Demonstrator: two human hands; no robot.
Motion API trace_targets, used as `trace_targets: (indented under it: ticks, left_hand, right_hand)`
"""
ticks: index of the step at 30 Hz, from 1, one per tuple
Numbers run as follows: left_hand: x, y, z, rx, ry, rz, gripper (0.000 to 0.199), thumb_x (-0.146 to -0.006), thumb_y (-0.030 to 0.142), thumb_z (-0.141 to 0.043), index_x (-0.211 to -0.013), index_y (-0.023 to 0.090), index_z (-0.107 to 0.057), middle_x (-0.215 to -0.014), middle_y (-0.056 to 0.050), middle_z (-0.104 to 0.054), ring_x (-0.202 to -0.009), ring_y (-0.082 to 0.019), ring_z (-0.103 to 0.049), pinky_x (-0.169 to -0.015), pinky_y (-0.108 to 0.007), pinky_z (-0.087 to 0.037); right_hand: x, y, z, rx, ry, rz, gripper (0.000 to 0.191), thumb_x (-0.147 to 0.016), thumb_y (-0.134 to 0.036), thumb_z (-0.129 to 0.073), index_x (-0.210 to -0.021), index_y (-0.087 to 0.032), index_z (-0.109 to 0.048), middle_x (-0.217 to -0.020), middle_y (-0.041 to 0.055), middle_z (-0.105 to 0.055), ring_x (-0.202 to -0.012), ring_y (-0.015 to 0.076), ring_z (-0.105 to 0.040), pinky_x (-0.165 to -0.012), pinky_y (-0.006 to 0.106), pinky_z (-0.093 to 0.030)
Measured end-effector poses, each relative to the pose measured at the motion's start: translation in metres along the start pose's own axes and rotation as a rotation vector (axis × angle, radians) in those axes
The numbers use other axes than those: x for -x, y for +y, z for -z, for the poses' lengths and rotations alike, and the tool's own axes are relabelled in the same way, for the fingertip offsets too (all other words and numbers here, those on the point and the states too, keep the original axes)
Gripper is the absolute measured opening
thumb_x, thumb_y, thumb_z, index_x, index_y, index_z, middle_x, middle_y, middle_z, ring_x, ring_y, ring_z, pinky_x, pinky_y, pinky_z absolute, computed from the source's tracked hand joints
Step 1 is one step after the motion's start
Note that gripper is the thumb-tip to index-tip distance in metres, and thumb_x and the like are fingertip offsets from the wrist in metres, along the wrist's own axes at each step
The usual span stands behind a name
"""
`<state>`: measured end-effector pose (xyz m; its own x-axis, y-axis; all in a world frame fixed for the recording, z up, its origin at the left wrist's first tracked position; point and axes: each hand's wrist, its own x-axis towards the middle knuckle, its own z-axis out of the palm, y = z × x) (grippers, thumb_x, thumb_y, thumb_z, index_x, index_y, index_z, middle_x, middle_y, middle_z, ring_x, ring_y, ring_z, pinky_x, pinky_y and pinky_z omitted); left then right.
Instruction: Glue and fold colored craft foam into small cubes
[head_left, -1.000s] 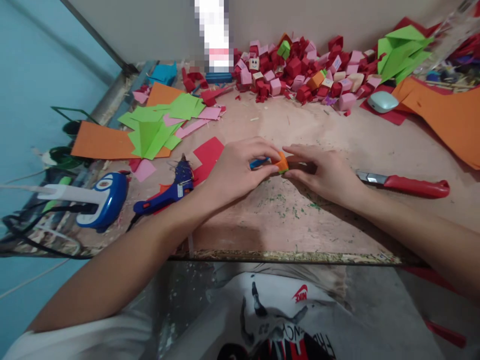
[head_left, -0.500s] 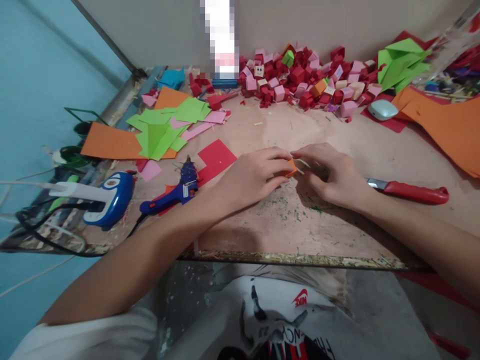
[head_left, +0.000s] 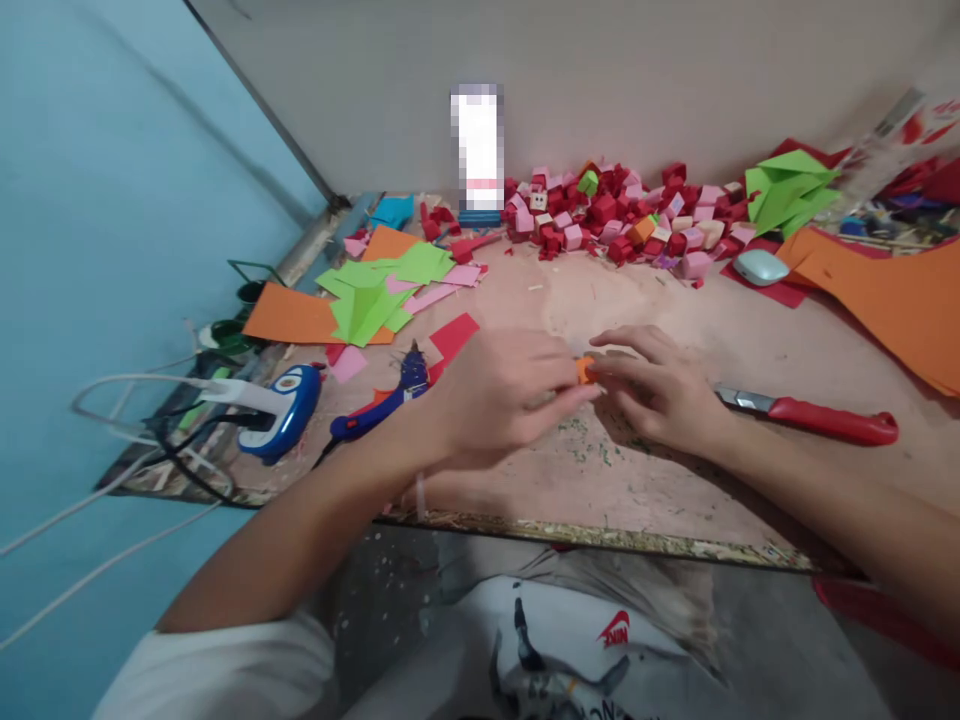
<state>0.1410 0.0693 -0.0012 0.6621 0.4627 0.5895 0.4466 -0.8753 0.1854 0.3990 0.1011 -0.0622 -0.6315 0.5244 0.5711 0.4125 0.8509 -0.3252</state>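
A small orange piece (head_left: 585, 370), like the folded craft paper nearby, sits between my hands above the table; its full shape is hidden by fingers. My left hand (head_left: 506, 390) comes from the left and is closed on it, palm down. From the other side my right hand (head_left: 664, 390) grips its right edge with the fingertips, while one finger is lifted off. Just right of that hand lies a red-handled utility knife (head_left: 832, 420), blade toward me at the left. A blue glue gun (head_left: 375, 410) rests beside my left forearm, near a red paper sheet (head_left: 454, 335).
Along the back wall is a heap of red and pink paper cubes (head_left: 600, 215) beside a blurred-out phone (head_left: 478, 150). Green sheets (head_left: 367, 310) and orange sheets (head_left: 289, 315) lie left, larger orange sheets (head_left: 885, 300) right. A blue power socket (head_left: 300, 400) trails cables.
The view has tilted up and shifted left. My left hand has turned further over the orange piece, and my right fingertips have come onto it; pale strands between the hands no longer show.
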Motion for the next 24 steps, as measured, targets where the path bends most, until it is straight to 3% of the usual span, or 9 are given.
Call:
trace_targets:
  ticks: [4, 9, 11, 15, 19, 22, 24]
  left_hand:
    - [0.002, 0.012, 0.004, -0.257, -0.198, -0.198, 0.031, -0.108, 0.028, -0.057, -0.081, 0.018, -0.067, -0.082, -0.004, -0.072, -0.076, -0.019, -0.065, -0.067, -0.036, -0.042]
    - [0.009, 0.033, 0.001, -0.281, -0.204, -0.271, 0.027, -0.104, 0.028, -0.061, -0.079, 0.019, -0.065, -0.078, -0.002, -0.069, -0.075, -0.019, -0.064, -0.072, -0.037, -0.046]
    - [0.017, 0.045, -0.002, -0.256, -0.192, -0.277, 0.026, -0.102, 0.028, -0.064, -0.078, 0.02, -0.063, -0.075, -0.001, -0.067, -0.072, -0.019, -0.063, -0.067, -0.036, -0.045]
    - [0.037, 0.067, -0.01, -0.215, -0.175, -0.293, 0.021, -0.099, 0.024, -0.067, -0.079, 0.02, -0.063, -0.072, 0.0, -0.064, -0.069, -0.019, -0.063, -0.062, -0.035, -0.042]
    - [0.049, 0.081, -0.017, -0.233, -0.133, -0.367, 0.014, -0.097, 0.017, -0.064, -0.083, 0.018, -0.068, -0.076, -0.004, -0.071, -0.074, -0.021, -0.068, -0.073, -0.038, -0.049]
    - [0.053, 0.089, -0.023, -0.229, -0.237, -0.409, 0.017, -0.094, 0.012, -0.061, -0.082, 0.016, -0.073, -0.082, -0.01, -0.076, -0.077, -0.025, -0.069, -0.076, -0.044, -0.049]
    - [0.055, 0.094, -0.028, -0.156, -0.391, -0.314, 0.019, -0.094, 0.014, -0.062, -0.08, 0.017, -0.073, -0.08, -0.009, -0.076, -0.076, -0.024, -0.066, -0.07, -0.042, -0.046]
  right_hand:
    - [-0.005, -0.003, 0.008, -0.012, 0.071, 0.011, 0.031, -0.095, -0.008, -0.062, -0.122, -0.018, -0.072, -0.129, 0.0184, -0.072, -0.116, 0.034, -0.068, -0.1, 0.056, -0.057]
    - [-0.016, -0.026, 0.029, -0.092, 0.163, -0.057, 0.03, -0.097, -0.01, -0.065, -0.124, -0.02, -0.076, -0.129, 0.0166, -0.074, -0.12, 0.0318, -0.071, -0.105, 0.052, -0.056]
    - [-0.02, -0.04, 0.036, -0.147, 0.11, -0.063, 0.034, -0.097, -0.011, -0.067, -0.128, -0.022, -0.075, -0.13, 0.0145, -0.075, -0.122, 0.0308, -0.071, -0.107, 0.049, -0.057]
    - [-0.022, -0.071, 0.042, -0.269, -0.123, -0.076, 0.046, -0.098, -0.013, -0.066, -0.141, -0.027, -0.069, -0.136, 0.0079, -0.076, -0.127, 0.0279, -0.071, -0.111, 0.045, -0.057]
    - [-0.019, -0.097, 0.042, -0.473, -0.344, -0.176, 0.052, -0.101, -0.013, -0.06, -0.15, -0.028, -0.064, -0.13, 0.0046, -0.079, -0.11, 0.0225, -0.077, -0.1, 0.038, -0.062]
    - [-0.021, -0.113, 0.042, -0.524, -0.336, -0.195, 0.037, -0.102, -0.018, -0.064, -0.137, -0.029, -0.072, -0.129, 0.0029, -0.08, -0.115, 0.0237, -0.076, -0.101, 0.037, -0.06]
    - [-0.028, -0.122, 0.043, -0.52, -0.349, -0.176, 0.033, -0.101, -0.024, -0.071, -0.133, -0.029, -0.075, -0.132, 0.0038, -0.078, -0.121, 0.0258, -0.073, -0.104, 0.038, -0.058]
